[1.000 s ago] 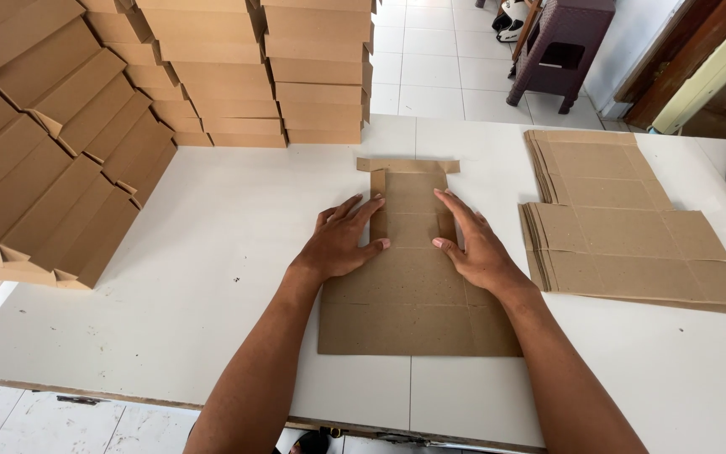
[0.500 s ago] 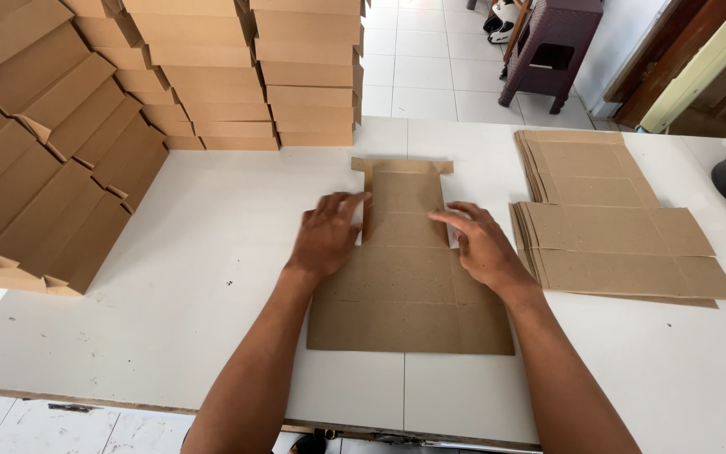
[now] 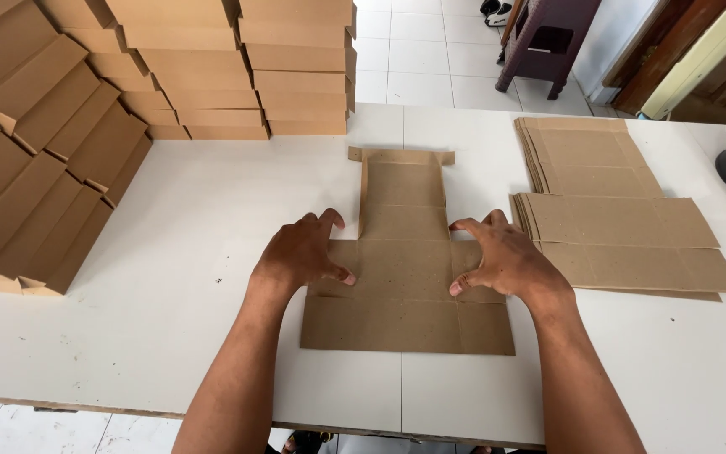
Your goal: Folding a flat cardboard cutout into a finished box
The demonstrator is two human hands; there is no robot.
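The flat cardboard cutout [image 3: 405, 277] lies mid-frame on the white bench [image 3: 195, 219]. My left hand [image 3: 302, 252] and right hand [image 3: 497, 256] press on its two side flaps, fingers curled over the edges, gripping nothing else. A stack of flat cutouts [image 3: 623, 219] sits at right; folded boxes [image 3: 212, 67] fill the upper left.

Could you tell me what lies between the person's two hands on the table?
In the head view, the flat cardboard blank lies between the left hand and right hand.
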